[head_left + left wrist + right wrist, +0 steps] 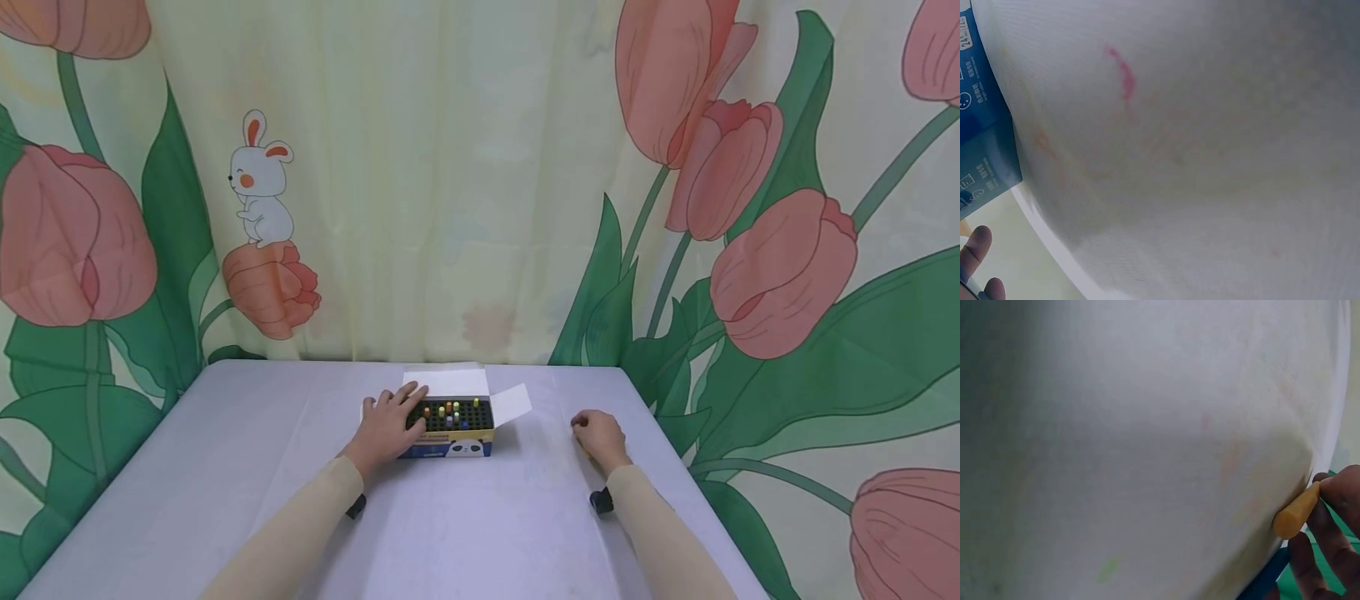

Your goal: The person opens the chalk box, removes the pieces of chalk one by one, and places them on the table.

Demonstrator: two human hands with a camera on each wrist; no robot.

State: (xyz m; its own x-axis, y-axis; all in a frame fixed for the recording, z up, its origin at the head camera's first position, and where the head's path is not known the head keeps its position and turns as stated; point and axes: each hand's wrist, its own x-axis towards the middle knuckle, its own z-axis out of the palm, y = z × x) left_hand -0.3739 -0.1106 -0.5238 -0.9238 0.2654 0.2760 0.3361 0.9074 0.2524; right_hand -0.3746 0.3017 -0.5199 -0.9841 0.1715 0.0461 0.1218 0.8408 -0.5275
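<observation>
On the table stands an open box [420, 451] with a panda on its blue and yellow front. Its black holed insert [483, 415] holds several coloured sticks upright. My left hand [385, 427] rests over the left end of this box, fingers spread. In the left wrist view, the box's blue side [988, 119] is close to two fingertips [979, 240]. Right of the box, my right hand [602, 437] pinches an orange crayon [1296, 514] between thumb and fingers. Below it is a dark blue stick-like thing [1265, 576]; whether the fingers hold it I cannot tell.
The box's white lid [446, 382] is folded back, and a white side flap [512, 404] sticks out to the right. A pale cloth with faint colour marks covers the table [480, 533]. Behind its far edge hangs a tulip-printed curtain [420, 208].
</observation>
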